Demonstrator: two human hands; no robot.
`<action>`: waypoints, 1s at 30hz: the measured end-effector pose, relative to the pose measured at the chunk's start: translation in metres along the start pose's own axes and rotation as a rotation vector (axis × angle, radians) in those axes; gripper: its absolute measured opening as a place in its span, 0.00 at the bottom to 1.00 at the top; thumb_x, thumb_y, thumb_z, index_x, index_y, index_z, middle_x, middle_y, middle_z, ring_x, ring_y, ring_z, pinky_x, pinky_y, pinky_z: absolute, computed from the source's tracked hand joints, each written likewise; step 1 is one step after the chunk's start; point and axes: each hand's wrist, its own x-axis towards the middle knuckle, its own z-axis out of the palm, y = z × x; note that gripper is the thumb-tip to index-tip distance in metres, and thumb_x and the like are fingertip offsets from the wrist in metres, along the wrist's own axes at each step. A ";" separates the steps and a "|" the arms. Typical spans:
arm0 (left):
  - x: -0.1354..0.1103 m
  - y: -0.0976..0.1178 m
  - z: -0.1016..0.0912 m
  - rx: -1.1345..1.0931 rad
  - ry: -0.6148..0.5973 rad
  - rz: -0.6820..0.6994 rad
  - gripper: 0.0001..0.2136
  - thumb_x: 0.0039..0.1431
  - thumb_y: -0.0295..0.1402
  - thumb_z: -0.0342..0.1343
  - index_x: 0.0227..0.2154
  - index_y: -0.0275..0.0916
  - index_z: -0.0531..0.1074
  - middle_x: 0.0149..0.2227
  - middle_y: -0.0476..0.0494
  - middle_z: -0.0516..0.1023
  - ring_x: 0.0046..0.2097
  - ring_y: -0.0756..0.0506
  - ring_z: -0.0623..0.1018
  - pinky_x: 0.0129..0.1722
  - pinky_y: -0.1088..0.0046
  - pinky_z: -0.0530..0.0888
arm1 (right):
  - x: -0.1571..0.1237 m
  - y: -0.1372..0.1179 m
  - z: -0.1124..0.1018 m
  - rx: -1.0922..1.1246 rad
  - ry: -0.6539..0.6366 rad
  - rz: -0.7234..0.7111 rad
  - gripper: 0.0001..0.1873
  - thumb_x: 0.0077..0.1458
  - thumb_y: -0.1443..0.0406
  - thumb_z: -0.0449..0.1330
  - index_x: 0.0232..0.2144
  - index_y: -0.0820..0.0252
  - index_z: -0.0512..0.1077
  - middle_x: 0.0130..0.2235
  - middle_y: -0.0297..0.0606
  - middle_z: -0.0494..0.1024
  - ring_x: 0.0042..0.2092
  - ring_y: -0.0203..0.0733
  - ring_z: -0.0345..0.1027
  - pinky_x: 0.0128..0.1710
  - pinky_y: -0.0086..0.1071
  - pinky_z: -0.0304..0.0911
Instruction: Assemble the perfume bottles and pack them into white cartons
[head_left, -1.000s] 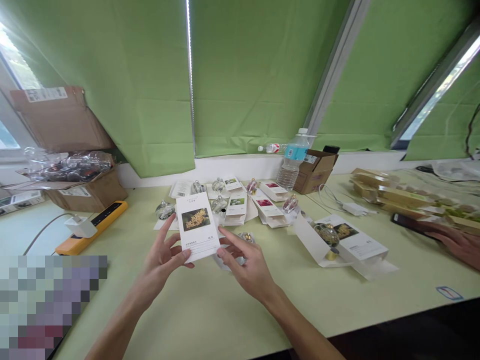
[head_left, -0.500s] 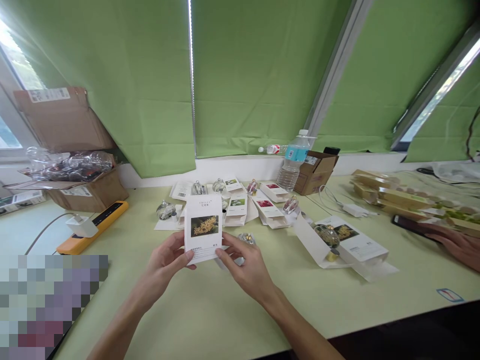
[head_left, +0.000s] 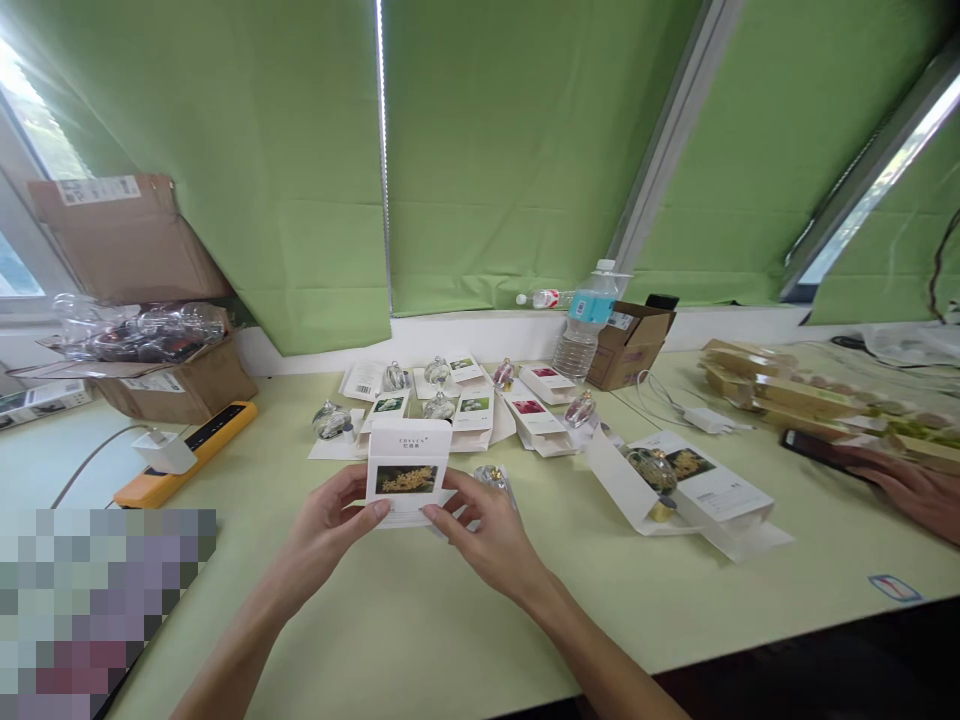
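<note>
Left hand [head_left: 343, 508], right hand [head_left: 487, 518] clamped on yellow-flower box [head_left: 409, 475]. Front tipped since moment ago, uncovering white-flower box [head_left: 389, 405] behind on worktop [head_left: 367, 620]; handling seems unfinished.

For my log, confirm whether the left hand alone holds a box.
No, the left hand and right hand both hold the white box.

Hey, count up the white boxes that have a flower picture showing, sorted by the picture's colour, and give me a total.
Yellow-flower boxes: 2, one held between the left hand and right hand
Pinkish-red-flower boxes: 2
Green-and-white-picture boxes: 3
Total: 7
Left out: the barcode-marked packaging, with no picture showing.
</note>
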 end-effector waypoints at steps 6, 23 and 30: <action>-0.001 -0.002 -0.009 0.057 -0.058 -0.034 0.19 0.59 0.37 0.56 0.53 0.43 0.66 0.57 0.40 0.70 0.54 0.39 0.73 0.53 0.60 0.71 | 0.001 0.000 0.001 -0.015 -0.070 0.017 0.20 0.59 0.57 0.55 0.53 0.51 0.66 0.48 0.36 0.76 0.37 0.38 0.72 0.31 0.30 0.71; 0.001 -0.014 -0.011 0.260 -0.120 -0.095 0.19 0.56 0.34 0.56 0.51 0.43 0.70 0.53 0.43 0.75 0.51 0.39 0.75 0.51 0.60 0.71 | 0.000 0.022 0.016 -0.249 -0.112 0.017 0.17 0.57 0.63 0.56 0.49 0.56 0.69 0.42 0.39 0.78 0.31 0.39 0.72 0.32 0.32 0.66; 0.003 -0.016 -0.012 0.315 -0.026 -0.091 0.17 0.56 0.40 0.56 0.48 0.42 0.72 0.49 0.42 0.78 0.47 0.39 0.77 0.47 0.61 0.74 | 0.000 0.013 0.015 -0.244 -0.051 -0.028 0.16 0.60 0.62 0.53 0.49 0.55 0.67 0.41 0.38 0.77 0.32 0.39 0.71 0.32 0.32 0.68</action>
